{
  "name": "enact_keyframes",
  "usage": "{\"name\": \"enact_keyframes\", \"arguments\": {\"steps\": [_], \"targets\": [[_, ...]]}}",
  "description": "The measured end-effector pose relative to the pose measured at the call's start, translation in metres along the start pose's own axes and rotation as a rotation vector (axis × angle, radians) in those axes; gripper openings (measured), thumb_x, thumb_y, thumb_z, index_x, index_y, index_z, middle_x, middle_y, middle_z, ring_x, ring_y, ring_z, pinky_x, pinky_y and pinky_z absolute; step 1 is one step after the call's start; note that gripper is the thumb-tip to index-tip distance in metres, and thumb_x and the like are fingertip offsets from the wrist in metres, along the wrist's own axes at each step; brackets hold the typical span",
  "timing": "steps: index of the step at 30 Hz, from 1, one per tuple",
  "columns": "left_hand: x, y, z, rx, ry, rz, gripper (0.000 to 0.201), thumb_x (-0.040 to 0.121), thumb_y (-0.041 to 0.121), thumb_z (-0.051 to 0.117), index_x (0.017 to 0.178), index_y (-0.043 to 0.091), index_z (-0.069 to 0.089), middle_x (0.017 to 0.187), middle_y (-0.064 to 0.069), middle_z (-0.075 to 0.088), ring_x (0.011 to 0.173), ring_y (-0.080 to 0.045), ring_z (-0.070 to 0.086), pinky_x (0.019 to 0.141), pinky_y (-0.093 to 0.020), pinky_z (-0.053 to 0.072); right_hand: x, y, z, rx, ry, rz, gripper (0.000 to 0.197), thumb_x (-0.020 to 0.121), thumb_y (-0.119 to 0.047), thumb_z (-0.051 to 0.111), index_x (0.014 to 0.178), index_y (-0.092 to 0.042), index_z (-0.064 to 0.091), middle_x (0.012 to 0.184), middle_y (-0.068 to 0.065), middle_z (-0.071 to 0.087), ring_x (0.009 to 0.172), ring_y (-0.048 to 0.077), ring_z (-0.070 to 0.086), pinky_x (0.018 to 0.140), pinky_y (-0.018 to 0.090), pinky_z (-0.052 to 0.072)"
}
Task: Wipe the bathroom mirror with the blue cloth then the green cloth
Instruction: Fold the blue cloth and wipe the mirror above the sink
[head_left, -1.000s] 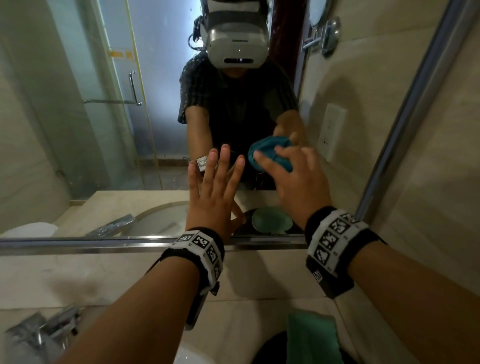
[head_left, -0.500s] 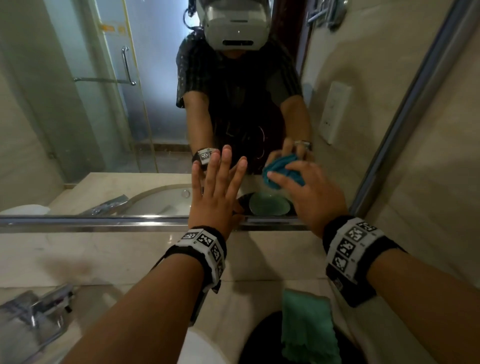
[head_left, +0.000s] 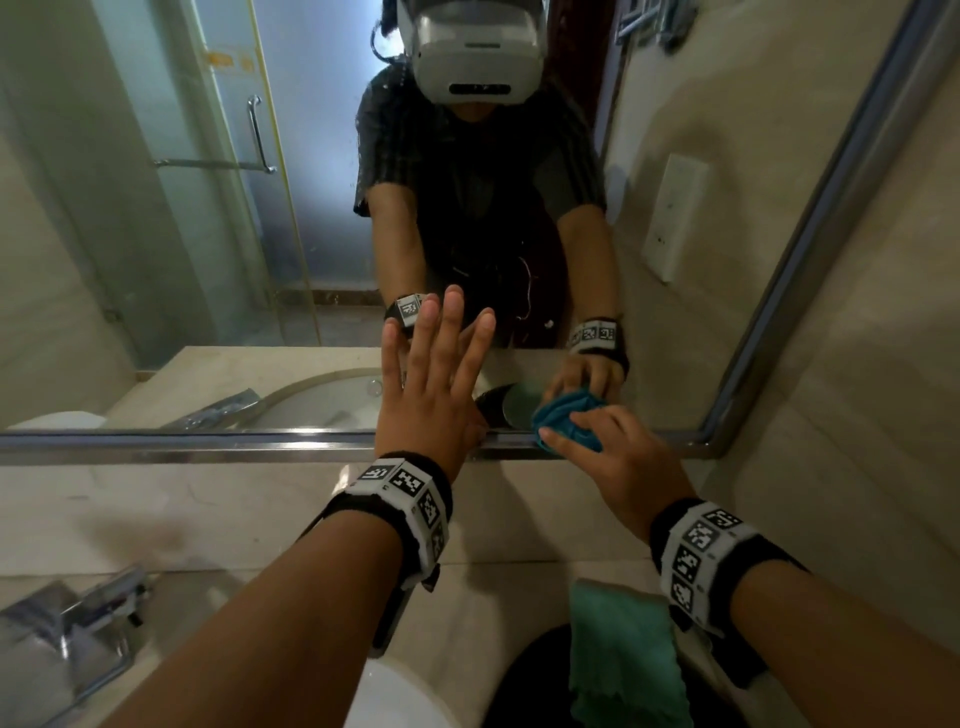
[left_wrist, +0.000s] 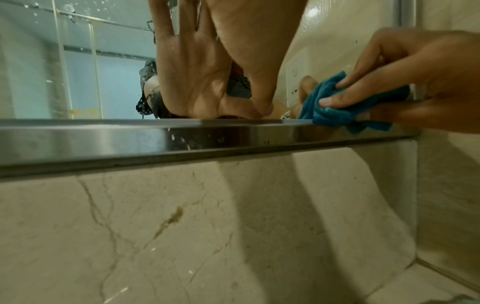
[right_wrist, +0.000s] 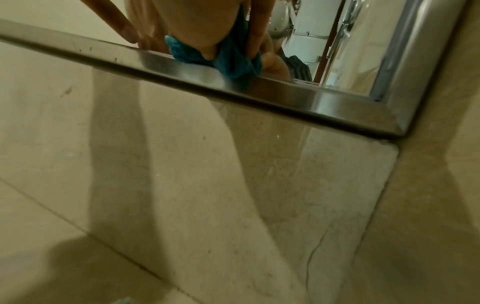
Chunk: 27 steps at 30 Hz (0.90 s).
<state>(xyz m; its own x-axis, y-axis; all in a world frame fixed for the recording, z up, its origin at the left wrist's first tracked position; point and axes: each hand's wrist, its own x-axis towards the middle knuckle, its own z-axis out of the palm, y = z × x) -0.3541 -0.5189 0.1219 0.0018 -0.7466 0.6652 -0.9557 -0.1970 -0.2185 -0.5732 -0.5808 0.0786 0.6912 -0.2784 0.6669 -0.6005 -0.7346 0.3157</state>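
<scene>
Now the right hand has the blue cloth bunched under curled fingers, pressed right down at the mirror bottom edge, lapping onto the steel frame. Risk here: the wad is small and crumpled, so it could ride along the frame and miss the strip of glass just above it, or slip out of that light pinch if it snags on the frame's lip. Spots show on the glass in the left wrist view. The left hand is flat on the mirror, fingers straight and spread, holding nothing, and that palm could well leave smears on the glass. Both forearms reach far forward, wrists level. The green cloth lies near, low right by the bench, untouched
</scene>
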Motion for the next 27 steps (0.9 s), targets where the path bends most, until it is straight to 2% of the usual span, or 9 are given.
{"name": "enact_keyframes", "arguments": {"steps": [7,10,16,17,19,21,23,25,27], "targets": [[0.025,-0.009,-0.043,-0.04,0.137,0.061,0.114,0.059,0.054,0.077,0.148,0.02,0.014,0.152,-0.012,0.012,0.141,-0.031,0.011,0.11,-0.06,0.0,0.027,0.021,-0.04,0.053,-0.115,0.025,0.064,0.054,0.001,0.087,0.112,-0.018,0.067,0.106,0.014,0.055,0.089,0.033,0.057,0.056,0.037,0.056],[0.06,-0.008,-0.073,-0.036,0.125,0.095,0.121,0.059,0.056,0.075,0.149,0.021,0.002,0.156,-0.011,0.003,0.144,-0.029,0.001,0.111,-0.062,0.001,0.06,0.03,-0.074,0.039,-0.142,0.106,0.067,0.045,-0.008,0.091,0.106,-0.024,0.07,0.104,0.009,0.058,0.089,0.029,0.059,0.06,0.03,0.054],[0.125,-0.002,-0.123,0.006,0.094,0.038,0.125,0.067,0.067,0.064,0.146,0.021,-0.021,0.152,-0.014,-0.024,0.141,-0.031,-0.02,0.112,-0.06,-0.009,0.133,0.058,-0.138,0.086,0.11,0.298,0.045,0.077,-0.011,0.068,0.118,-0.029,0.061,0.122,0.009,0.052,0.108,0.026,0.047,0.08,0.036,0.051],[0.133,-0.001,-0.128,-0.006,0.089,0.027,0.126,0.066,0.067,0.064,0.145,0.022,-0.023,0.151,-0.013,-0.027,0.14,-0.031,-0.023,0.11,-0.059,-0.013,0.147,0.064,-0.151,0.096,0.113,0.39,0.038,0.086,-0.024,0.051,0.122,-0.032,0.059,0.128,0.005,0.048,0.113,0.021,0.042,0.087,0.034,0.045],[0.142,0.002,-0.131,-0.026,0.061,0.004,0.129,0.064,0.068,0.065,0.143,0.023,-0.027,0.15,-0.012,-0.031,0.138,-0.031,-0.028,0.106,-0.058,-0.019,0.168,0.079,-0.168,0.168,0.173,0.507,0.052,0.083,-0.048,0.027,0.125,-0.036,0.054,0.132,-0.004,0.043,0.105,0.0,0.033,0.089,0.017,0.034],[0.144,0.005,-0.131,-0.042,0.025,-0.02,0.133,0.062,0.071,0.065,0.142,0.023,-0.03,0.148,-0.012,-0.035,0.135,-0.031,-0.035,0.104,-0.059,-0.023,0.18,0.092,-0.176,0.145,0.309,0.581,0.054,0.082,-0.056,0.027,0.124,-0.035,0.053,0.128,-0.007,0.042,0.088,-0.014,0.023,0.078,-0.004,0.027],[0.144,0.007,-0.129,-0.054,0.002,-0.039,0.138,0.058,0.073,0.066,0.141,0.023,-0.032,0.146,-0.012,-0.04,0.13,-0.031,-0.042,0.103,-0.059,-0.024,0.181,0.094,-0.176,0.166,0.321,0.615,0.046,0.088,-0.049,0.033,0.125,-0.033,0.053,0.127,-0.005,0.043,0.087,-0.015,0.022,0.074,-0.009,0.023],[0.144,0.008,-0.129,-0.057,-0.004,-0.045,0.141,0.056,0.075,0.066,0.141,0.022,-0.033,0.143,-0.012,-0.044,0.127,-0.031,-0.045,0.102,-0.059,-0.025,0.169,0.085,-0.168,0.12,0.252,0.582,0.039,0.091,-0.031,0.042,0.127,-0.027,0.056,0.128,0.003,0.047,0.101,0.001,0.031,0.087,0.009,0.037],[0.145,0.009,-0.129,-0.058,-0.007,-0.04,0.142,0.055,0.076,0.066,0.14,0.022,-0.034,0.141,-0.013,-0.046,0.127,-0.032,-0.045,0.102,-0.06,-0.025,0.149,0.075,-0.153,0.011,0.248,0.424,0.044,0.078,-0.006,0.065,0.12,-0.019,0.064,0.118,0.015,0.057,0.103,0.021,0.035,0.077,0.034,0.05]]}}
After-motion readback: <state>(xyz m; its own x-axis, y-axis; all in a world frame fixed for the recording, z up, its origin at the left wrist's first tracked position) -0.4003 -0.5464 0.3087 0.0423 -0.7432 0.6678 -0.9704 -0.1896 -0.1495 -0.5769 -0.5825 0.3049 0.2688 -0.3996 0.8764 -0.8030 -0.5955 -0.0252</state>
